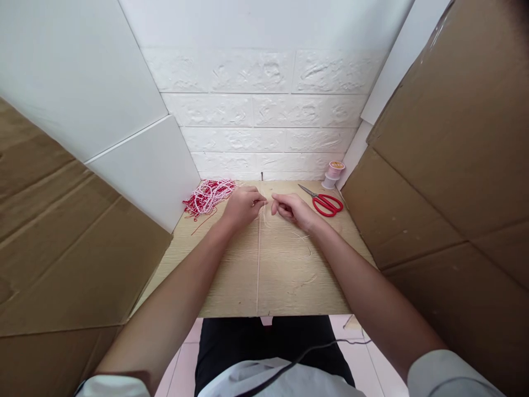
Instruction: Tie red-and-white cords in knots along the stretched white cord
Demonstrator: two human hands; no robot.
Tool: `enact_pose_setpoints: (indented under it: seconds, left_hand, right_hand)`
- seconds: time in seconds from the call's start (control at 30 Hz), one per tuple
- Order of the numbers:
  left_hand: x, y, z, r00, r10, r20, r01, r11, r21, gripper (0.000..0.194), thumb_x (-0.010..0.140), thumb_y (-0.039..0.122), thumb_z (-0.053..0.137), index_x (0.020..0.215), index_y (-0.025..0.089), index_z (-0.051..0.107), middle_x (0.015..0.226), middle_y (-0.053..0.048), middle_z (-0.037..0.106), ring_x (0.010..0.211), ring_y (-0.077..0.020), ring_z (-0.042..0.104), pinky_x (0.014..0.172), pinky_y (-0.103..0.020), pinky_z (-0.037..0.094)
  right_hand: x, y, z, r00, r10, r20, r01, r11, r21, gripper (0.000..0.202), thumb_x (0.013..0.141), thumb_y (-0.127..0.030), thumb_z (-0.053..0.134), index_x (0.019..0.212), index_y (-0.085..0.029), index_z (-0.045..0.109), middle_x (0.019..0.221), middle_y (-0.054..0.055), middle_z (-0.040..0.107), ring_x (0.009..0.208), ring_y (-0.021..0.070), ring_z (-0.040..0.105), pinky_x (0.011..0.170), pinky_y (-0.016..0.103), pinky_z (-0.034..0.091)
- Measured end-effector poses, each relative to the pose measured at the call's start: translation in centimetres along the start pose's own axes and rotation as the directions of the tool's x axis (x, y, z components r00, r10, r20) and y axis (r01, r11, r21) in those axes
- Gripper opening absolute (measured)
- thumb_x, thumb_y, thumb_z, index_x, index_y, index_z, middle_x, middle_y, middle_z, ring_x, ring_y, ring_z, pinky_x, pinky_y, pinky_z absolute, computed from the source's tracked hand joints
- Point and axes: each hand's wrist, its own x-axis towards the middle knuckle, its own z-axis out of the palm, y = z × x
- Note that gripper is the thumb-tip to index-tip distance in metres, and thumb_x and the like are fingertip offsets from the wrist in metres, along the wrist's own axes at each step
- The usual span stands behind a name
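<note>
Near the back of the wooden board, my left hand (pixel 247 204) pinches a thin pale cord (pixel 264 212) between thumb and forefinger. Just right of it, my right hand (pixel 290 209) has its forefinger stretched toward the cord and thumb apart, the other fingers curled; nothing shows between them. A pale pink cord (pixel 258 264) runs down the board's middle to the front edge. Loose pale strands (pixel 300 236) lie below my right hand.
A tangled heap of red and pink cords (pixel 210 197) lies at the back left. Red-handled scissors (pixel 326 204) and thread spools (pixel 334 172) are at the back right. A nail (pixel 262 176) stands at the back edge. Cardboard panels (pixel 433 165) flank the wooden board (pixel 297 292).
</note>
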Motion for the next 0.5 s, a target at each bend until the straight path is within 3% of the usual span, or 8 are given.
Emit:
enact_pose_setpoints:
  seconds: [0.1,0.2,0.33,0.5]
  left_hand:
    - [0.1,0.3,0.1,1.000,0.005,0.028,-0.006,1.000,0.031,0.016,0.086,0.017,0.062,0.076,0.017,0.075,0.075,-0.005,0.066,0.071,-0.0151,0.058,0.069,-0.030,0.042]
    - [0.1,0.6,0.0,0.999,0.010,0.043,-0.012,0.998,0.062,0.018,0.085,0.014,0.060,0.074,0.016,0.073,0.075,-0.005,0.065,0.073,-0.0157,0.058,0.070,-0.030,0.042]
    - [0.1,0.8,0.0,0.998,0.011,0.055,-0.016,0.996,0.091,0.017,0.085,0.014,0.059,0.076,0.017,0.074,0.078,-0.005,0.066,0.076,-0.0167,0.059,0.073,-0.032,0.041]
    - [0.1,0.9,0.0,0.996,0.012,0.086,-0.021,0.995,0.099,0.018,0.087,0.015,0.058,0.077,0.018,0.074,0.079,-0.005,0.067,0.079,-0.0177,0.060,0.075,-0.034,0.040]
  right_hand:
    - [0.3,0.2,0.6,0.985,0.063,-0.162,-0.074,0.995,-0.067,0.054,0.086,-0.063,0.056,0.077,-0.011,0.067,0.046,-0.007,0.024,0.042,0.0059,0.016,0.046,0.026,0.009]
    - [0.4,0.4,1.2,0.975,0.093,-0.202,-0.118,0.986,-0.119,0.052,0.078,-0.063,0.064,0.081,-0.011,0.070,0.047,-0.007,0.024,0.044,0.0061,0.017,0.046,0.027,0.009]
    - [0.4,0.3,1.8,0.961,0.126,-0.248,-0.145,0.988,-0.060,0.037,0.067,-0.047,0.074,0.077,-0.011,0.070,0.046,-0.008,0.026,0.044,0.0055,0.018,0.046,0.027,0.009]
    - [0.3,0.1,2.2,0.951,0.176,-0.252,-0.150,0.981,0.121,0.021,0.060,-0.032,0.071,0.067,-0.014,0.062,0.043,-0.008,0.029,0.041,0.0052,0.017,0.043,0.027,0.006]
